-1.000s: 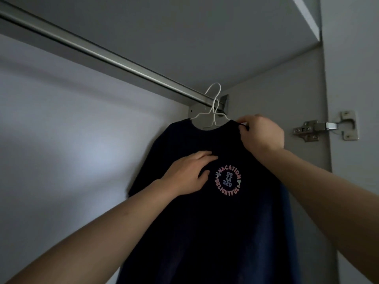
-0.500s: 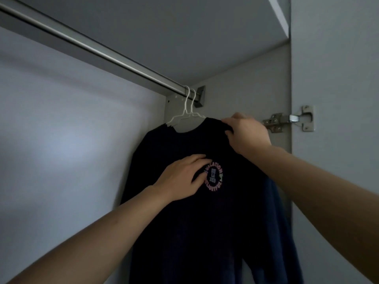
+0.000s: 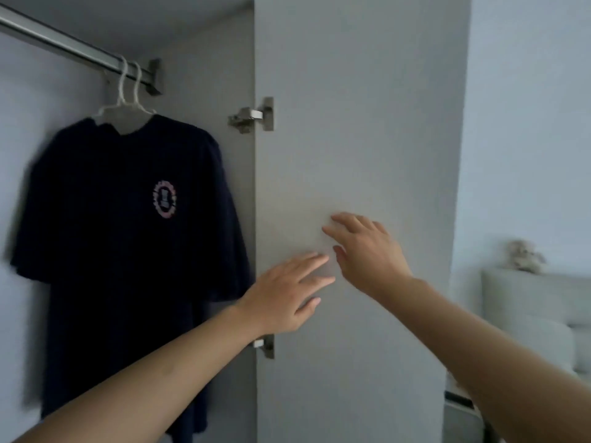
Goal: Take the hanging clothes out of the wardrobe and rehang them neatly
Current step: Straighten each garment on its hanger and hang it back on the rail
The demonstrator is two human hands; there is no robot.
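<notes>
Inside the wardrobe, a dark T-shirt (image 3: 128,238) hangs from white hangers (image 3: 126,103) hooked on the metal rail (image 3: 64,47), at its right end. Both hands hold nothing: the left hand (image 3: 284,298) and right hand (image 3: 364,251) reach with fingers spread, relaxed, at the open door (image 3: 358,123), beside its hinge (image 3: 252,116).

1. A dark navy T-shirt (image 3: 128,251) hangs front outward inside the wardrobe, slightly blurred, with a small round pink-and-white print on its chest.
2. Two white hangers (image 3: 124,105) sit close together, their hooks over the metal rail (image 3: 57,46) near its right end bracket.
3. The shirt's neckline sits on the hangers' shoulders; its right sleeve lies near the wardrobe's side wall.
</notes>
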